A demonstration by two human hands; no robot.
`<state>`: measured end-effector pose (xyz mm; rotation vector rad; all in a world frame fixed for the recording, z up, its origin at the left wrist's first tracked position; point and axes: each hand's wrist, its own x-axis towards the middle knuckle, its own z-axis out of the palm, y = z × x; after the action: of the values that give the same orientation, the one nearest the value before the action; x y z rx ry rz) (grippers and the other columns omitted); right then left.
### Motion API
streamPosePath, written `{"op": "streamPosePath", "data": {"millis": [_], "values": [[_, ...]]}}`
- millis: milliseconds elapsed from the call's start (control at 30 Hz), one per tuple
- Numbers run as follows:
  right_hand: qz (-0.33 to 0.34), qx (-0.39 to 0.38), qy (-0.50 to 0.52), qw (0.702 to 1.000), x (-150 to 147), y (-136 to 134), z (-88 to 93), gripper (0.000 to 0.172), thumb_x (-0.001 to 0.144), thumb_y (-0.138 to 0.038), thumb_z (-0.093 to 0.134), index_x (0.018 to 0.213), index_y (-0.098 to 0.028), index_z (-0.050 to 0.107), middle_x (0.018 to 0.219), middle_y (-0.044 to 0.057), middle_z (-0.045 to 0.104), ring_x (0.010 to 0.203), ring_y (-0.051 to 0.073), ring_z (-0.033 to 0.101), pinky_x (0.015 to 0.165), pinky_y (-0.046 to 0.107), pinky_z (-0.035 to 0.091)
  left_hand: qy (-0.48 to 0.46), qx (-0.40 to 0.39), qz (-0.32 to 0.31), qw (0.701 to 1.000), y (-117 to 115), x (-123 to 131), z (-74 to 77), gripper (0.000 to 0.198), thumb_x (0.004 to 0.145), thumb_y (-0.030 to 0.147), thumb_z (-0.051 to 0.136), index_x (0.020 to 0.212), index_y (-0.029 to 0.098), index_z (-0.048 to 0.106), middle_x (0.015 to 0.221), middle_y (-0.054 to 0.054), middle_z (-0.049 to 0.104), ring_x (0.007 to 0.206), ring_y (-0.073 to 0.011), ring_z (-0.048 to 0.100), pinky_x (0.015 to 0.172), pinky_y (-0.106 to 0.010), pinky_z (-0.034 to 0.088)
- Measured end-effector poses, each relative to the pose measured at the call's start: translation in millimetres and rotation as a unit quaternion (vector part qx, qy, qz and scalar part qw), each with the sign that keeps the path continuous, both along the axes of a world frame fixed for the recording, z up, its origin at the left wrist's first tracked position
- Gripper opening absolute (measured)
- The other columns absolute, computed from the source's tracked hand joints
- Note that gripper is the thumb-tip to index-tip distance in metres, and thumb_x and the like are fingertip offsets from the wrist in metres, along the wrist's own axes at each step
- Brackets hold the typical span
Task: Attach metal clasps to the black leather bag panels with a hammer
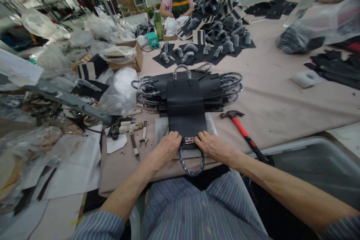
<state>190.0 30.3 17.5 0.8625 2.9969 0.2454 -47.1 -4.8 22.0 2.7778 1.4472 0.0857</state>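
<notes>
A black handbag panel (185,107) lies unfolded in front of me, with a wrapped loop handle at each end. Near its close end sits a shiny metal clasp (189,140). My left hand (170,141) grips the panel's left edge beside the clasp, fingers closed. On the other side my right hand (207,142) holds the right edge the same way. The near handle (192,172) hangs over the table's front edge. Beneath the panel's far part is a stack of similar black panels (215,86), their wrapped handles sticking out left and right.
A claw hammer (240,127) with a red and black handle lies to the right, above a grey plastic bin (312,165). Small hand tools (134,146) lie on the left. Plastic bags crowd the far left. Across the table a person (178,0) works beside piled bag pieces (219,33).
</notes>
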Motion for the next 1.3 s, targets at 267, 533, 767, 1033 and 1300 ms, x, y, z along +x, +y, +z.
{"op": "streamPosePath", "data": {"millis": [267, 533, 767, 1033, 1300], "values": [[-0.036, -0.06, 0.083, 0.994, 15, 0, -7.1, 0.024, 0.089, 0.0, 0.048, 0.095, -0.018, 0.061, 0.099, 0.009, 0.059, 0.083, 0.023, 0.052, 0.064, 0.031, 0.042, 0.006, -0.015, -0.1, 0.995, 12, -18, -1.4, 0.022, 0.09, 0.001, 0.042, 0.092, 0.015, 0.058, 0.09, -0.01, 0.06, 0.08, -0.0233, 0.056, 0.067, -0.034, 0.049], [0.023, -0.09, 0.165, 0.982, 35, 2, -21.0, 0.023, 0.09, -0.003, 0.049, 0.086, -0.017, 0.065, 0.108, 0.01, 0.063, 0.088, 0.022, 0.053, 0.075, 0.033, 0.05, -0.077, 0.003, -0.196, 0.978, 14, -52, -20.9, 0.029, 0.102, 0.014, 0.035, 0.112, 0.017, 0.062, 0.103, -0.011, 0.065, 0.087, -0.0206, 0.058, 0.078, -0.034, 0.051], [-0.056, -0.141, 0.323, 0.934, 34, -16, -32.9, 0.037, 0.092, -0.005, 0.042, 0.117, -0.018, 0.066, 0.121, 0.012, 0.063, 0.107, 0.025, 0.058, 0.093, 0.045, 0.053, -0.099, 0.038, -0.139, 0.985, -4, -45, -26.5, 0.039, 0.094, 0.005, 0.039, 0.126, 0.016, 0.06, 0.125, -0.015, 0.062, 0.105, -0.0242, 0.06, 0.091, -0.04, 0.054], [-0.135, -0.131, 0.373, 0.908, 36, -11, -52.9, 0.047, 0.093, -0.011, 0.045, 0.139, -0.02, 0.052, 0.141, 0.015, 0.054, 0.135, 0.032, 0.048, 0.114, 0.062, 0.039, -0.1, 0.044, -0.053, 0.993, -14, -29, -29.5, 0.037, 0.093, 0.004, 0.042, 0.119, 0.017, 0.064, 0.115, -0.014, 0.063, 0.099, -0.0247, 0.058, 0.085, -0.04, 0.054], [-0.143, -0.153, 0.394, 0.895, 50, -2, -67.2, 0.046, 0.099, -0.028, 0.05, 0.144, -0.019, 0.048, 0.15, 0.015, 0.048, 0.142, 0.033, 0.042, 0.116, 0.061, 0.039, -0.125, 0.064, -0.008, 0.99, -17, -17, -36.7, 0.034, 0.096, 0.005, 0.042, 0.119, 0.017, 0.064, 0.111, -0.011, 0.064, 0.096, -0.0242, 0.055, 0.085, -0.038, 0.053]]}}
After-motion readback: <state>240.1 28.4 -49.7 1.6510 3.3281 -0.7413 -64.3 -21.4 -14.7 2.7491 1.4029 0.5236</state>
